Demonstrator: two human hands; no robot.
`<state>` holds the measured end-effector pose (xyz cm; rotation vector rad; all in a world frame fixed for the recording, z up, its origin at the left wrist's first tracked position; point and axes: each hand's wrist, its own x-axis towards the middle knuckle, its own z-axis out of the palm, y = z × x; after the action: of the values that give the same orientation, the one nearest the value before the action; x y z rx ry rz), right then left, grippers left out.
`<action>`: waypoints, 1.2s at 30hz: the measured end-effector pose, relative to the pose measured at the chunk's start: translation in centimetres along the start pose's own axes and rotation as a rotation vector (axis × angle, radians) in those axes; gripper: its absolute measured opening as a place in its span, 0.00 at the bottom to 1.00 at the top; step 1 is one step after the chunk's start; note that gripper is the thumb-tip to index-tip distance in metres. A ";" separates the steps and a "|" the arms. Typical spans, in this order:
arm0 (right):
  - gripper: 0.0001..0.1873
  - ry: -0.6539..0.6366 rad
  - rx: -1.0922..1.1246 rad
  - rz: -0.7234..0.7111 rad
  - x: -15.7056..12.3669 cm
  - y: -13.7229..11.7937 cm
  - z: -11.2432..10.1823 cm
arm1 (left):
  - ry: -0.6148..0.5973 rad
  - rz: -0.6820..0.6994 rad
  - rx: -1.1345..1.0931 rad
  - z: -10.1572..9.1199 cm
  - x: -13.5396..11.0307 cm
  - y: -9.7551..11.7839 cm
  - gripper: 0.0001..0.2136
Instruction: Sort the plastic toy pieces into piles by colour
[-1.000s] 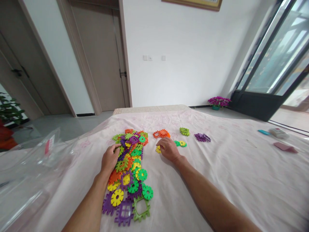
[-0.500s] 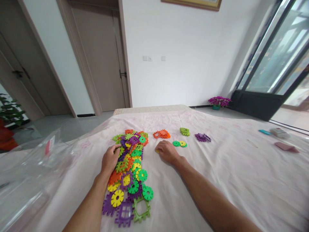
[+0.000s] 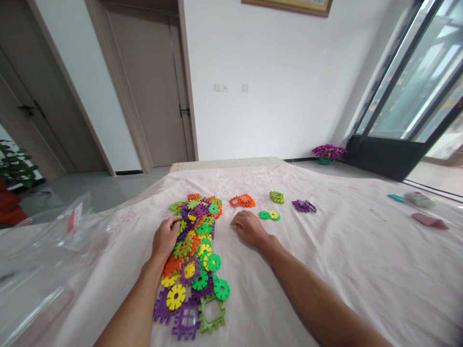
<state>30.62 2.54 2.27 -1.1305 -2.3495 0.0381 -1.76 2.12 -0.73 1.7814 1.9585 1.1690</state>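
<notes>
Fingers of the right hand [image 3: 249, 228] have come down over the small yellow notched disc [image 3: 235, 226] that lay partly uncovered a second ago, leaving just a sliver of it visible, and the hand has slid slightly leftward since half a second ago. Those fingers are curled nearly together, low over the pale pink floral cloth [image 3: 325, 274]; whether they pinch the disc cannot be told.

The left hand [image 3: 166, 237], half open with bent fingers, stays against the left edge of a long heap of interlocking plastic pieces [image 3: 193, 241]; its fingertips are partly hidden, so any hold is unclear. At the heap's near end lie a purple window square [image 3: 188, 317] and a light green square frame [image 3: 213, 324].

Beyond the right hand sit orange pieces [image 3: 244, 200]; to its right, a green disc [image 3: 264, 215] touches a yellow-and-green pair [image 3: 274, 215]. Farther off are a light green stack [image 3: 277, 197] and a purple stack [image 3: 304, 206].
</notes>
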 end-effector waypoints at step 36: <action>0.13 -0.088 0.202 -0.252 0.3 -3.1 1.0 | 0.000 0.012 0.002 0.0 -0.1 -0.1 0.15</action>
<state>27.82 0.97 2.34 -0.7451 -2.4831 0.2337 -1.86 2.07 -0.82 1.7965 1.9531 1.1711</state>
